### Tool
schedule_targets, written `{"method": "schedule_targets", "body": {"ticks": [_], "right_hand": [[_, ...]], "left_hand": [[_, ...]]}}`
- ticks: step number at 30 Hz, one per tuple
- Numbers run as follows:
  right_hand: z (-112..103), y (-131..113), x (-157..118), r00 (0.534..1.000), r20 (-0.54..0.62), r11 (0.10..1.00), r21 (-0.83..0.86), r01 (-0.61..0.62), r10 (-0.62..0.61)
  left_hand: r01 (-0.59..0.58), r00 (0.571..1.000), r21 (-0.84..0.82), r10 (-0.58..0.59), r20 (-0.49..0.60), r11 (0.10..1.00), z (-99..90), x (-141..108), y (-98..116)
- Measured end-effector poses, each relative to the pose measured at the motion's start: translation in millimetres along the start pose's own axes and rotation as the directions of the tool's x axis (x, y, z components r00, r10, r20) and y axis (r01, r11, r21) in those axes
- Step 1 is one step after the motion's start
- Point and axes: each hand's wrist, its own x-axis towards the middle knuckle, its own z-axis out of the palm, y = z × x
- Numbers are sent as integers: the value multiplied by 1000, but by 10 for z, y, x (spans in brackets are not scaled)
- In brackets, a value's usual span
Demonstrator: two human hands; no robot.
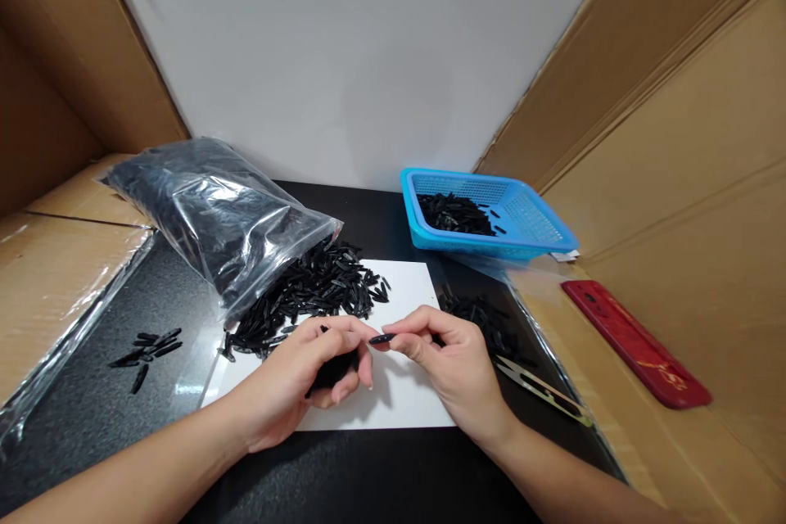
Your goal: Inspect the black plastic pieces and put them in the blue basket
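Several small black pointed plastic pieces lie in the curled fingers of my left hand [325, 360], over a white sheet [399, 401]. My right hand [451, 360] pinches one slim black piece [381, 339] between thumb and forefinger, its tip close to my left fingertips. Another dark bit shows behind the right fingers, mostly hidden. Just beyond my left hand, a heap of the same black pieces [313, 282] spreads over the sheet's far left part. The exact kind of these pieces cannot be made out.
A clear zip bag [214, 213] of black pieces leans behind the heap. At the back right stands a blue basket [528, 217] with more pieces. Thread snips [544, 393] lie right of my hand, near a red phone-shaped case [635, 344]. Loose pieces [147, 352] lie far left.
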Motion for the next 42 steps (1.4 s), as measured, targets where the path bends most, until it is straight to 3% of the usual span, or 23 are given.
{"method": "schedule_targets", "body": {"ticks": [2, 4, 6, 8, 11, 14, 16, 19, 29, 38, 42], "right_hand": [[4, 12, 1, 1000, 14, 999, 49, -14, 14], [2, 17, 13, 996, 55, 973, 214, -84, 74], [-8, 12, 35, 977, 148, 884, 420, -204, 156], [-15, 5, 59, 943, 252, 798, 511, -319, 217], [1, 6, 70, 934, 262, 866, 376, -330, 242], [46, 12, 42, 962, 232, 984, 64, -164, 145], [71, 9, 15, 963, 255, 992, -112, -64, 91], [77, -3, -7, 959, 273, 975, -223, -18, 80], [-11, 0, 69, 995, 71, 994, -95, -56, 63], [-7, 42, 51, 995, 61, 995, -55, -79, 82], [-25, 42, 48, 998, 43, 997, -70, -36, 39]], "left_hand": [[-11, 1000, -1, 11, 1, 1000, -9, 2, -4], [-11, 1000, -13, 11, 0, 1000, -22, 5, -11], [3, 1000, -28, -3, -5, 1000, -31, 6, -13], [21, 1000, -40, -22, -13, 999, -32, 5, -10], [26, 999, -40, -27, -23, 999, -21, 8, -4], [23, 999, -50, -24, -34, 999, -8, 18, -27], [28, 997, -73, -33, -67, 997, -3, 26, -59], [46, 991, -98, -58, -120, 994, -2, 36, -101], [-65, 997, 7, 65, -40, 998, -20, 59, -43], [-90, 996, 47, 91, -6, 995, -38, 65, -91], [-94, 995, 35, 94, -10, 995, -46, 72, -73]]}}
